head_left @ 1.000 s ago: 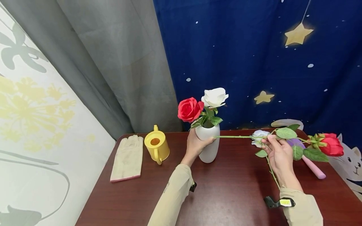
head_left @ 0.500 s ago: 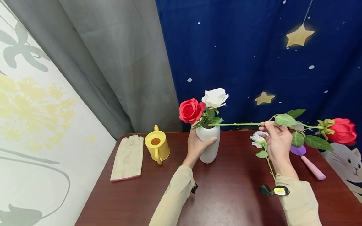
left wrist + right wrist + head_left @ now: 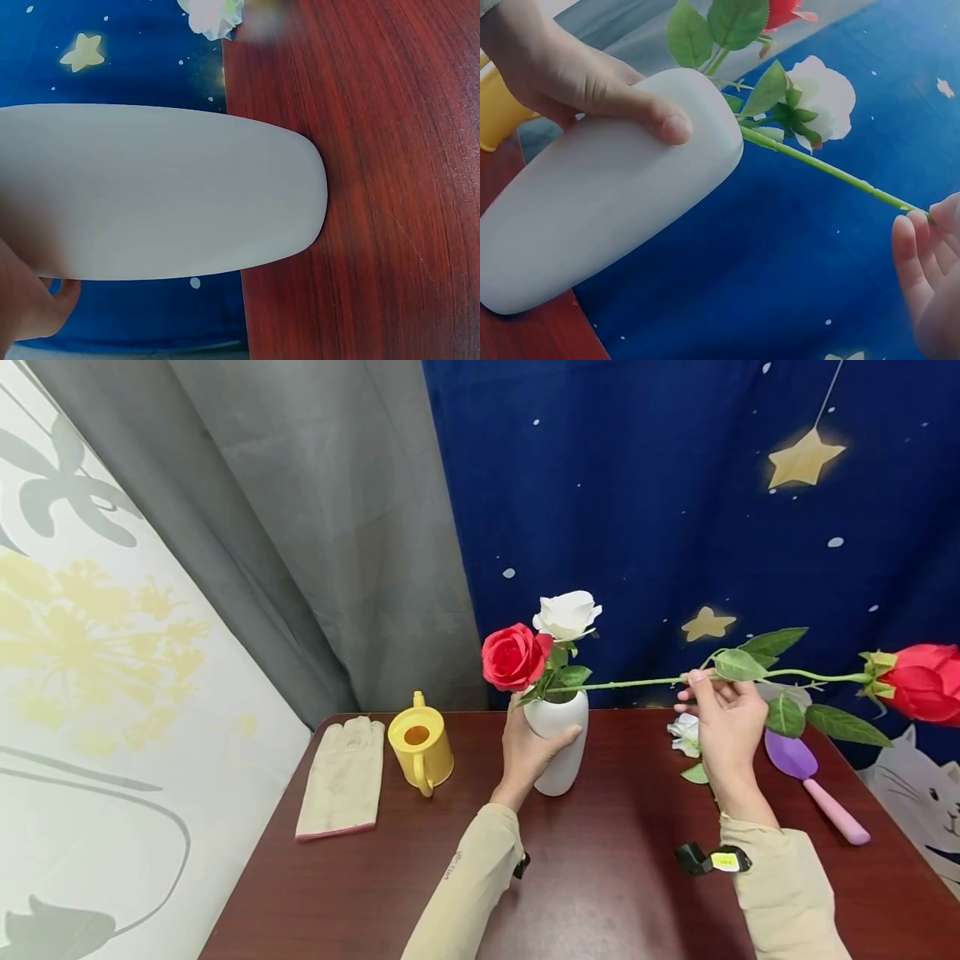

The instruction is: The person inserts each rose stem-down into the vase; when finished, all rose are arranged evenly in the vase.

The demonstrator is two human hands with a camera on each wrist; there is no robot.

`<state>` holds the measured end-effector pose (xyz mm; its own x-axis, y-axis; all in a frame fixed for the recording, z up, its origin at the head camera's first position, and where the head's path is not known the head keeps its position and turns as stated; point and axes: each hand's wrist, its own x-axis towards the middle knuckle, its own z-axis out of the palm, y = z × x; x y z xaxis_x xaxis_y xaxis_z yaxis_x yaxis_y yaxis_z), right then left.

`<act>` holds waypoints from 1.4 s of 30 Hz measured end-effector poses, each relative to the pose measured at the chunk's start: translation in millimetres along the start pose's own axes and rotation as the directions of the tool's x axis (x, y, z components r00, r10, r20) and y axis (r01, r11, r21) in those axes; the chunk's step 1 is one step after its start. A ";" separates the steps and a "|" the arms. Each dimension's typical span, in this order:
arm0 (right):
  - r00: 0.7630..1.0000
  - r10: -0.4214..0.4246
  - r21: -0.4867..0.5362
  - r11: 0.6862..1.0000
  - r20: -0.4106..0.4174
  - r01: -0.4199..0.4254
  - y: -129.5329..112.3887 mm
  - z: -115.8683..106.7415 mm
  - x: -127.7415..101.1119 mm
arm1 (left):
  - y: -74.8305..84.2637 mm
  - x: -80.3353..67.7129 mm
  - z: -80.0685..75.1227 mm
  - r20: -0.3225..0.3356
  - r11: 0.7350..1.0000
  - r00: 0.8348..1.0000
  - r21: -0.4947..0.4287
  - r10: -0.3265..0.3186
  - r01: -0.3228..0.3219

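Observation:
A white vase [image 3: 561, 760] stands on the table, gripped near its top by my left hand [image 3: 525, 745], the thumb across its front. In it are a red rose [image 3: 516, 657] and a white rose [image 3: 567, 615]. My right hand [image 3: 726, 718] pinches the green stem [image 3: 832, 171] of another red rose [image 3: 922, 683]. That rose lies nearly level, its bloom far right and partly cut off by the frame edge. Its stem end is right at the vase mouth, among the leaves. In the left wrist view the vase's smooth side [image 3: 172, 191] fills the middle.
Left of the vase stand a yellow watering can [image 3: 420, 747] and a cream work glove [image 3: 342, 781] lying flat. A white flower [image 3: 684, 733] lies behind my right hand, partly hidden. Further right is a purple trowel [image 3: 791, 756] with a pink handle. Curtains hang behind the table [image 3: 600, 877].
My right hand has risen and moved slightly left with the red rose, bringing its stem end from the vase's side up to the mouth. The left hand keeps its hold on the vase.

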<state>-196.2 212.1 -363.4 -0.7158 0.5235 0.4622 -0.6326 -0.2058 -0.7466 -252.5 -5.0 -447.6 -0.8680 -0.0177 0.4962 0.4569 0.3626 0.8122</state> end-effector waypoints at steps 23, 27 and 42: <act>0.984 -0.073 -0.422 0.896 0.165 0.137 -24.5 41.5 -15.6 | -2.2 -1.0 2.2 -0.010 1.000 1.000 0.016 0.017 -0.017; 0.982 -0.064 -0.450 0.882 0.176 0.138 -22.3 45.2 -19.3 | -1.8 -1.5 1.4 -0.012 1.000 1.000 0.022 0.013 -0.012; 0.981 -0.044 -0.491 0.861 0.190 0.134 -17.9 58.4 -19.7 | -2.8 -1.5 1.8 -0.014 0.999 0.999 0.018 0.036 -0.035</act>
<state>-188.0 157.1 -331.1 -0.7304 0.3656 0.5770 -0.4952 0.2983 -0.8159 -252.8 -4.3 -451.1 -0.8483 -0.0183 0.5292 0.4836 0.3800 0.7885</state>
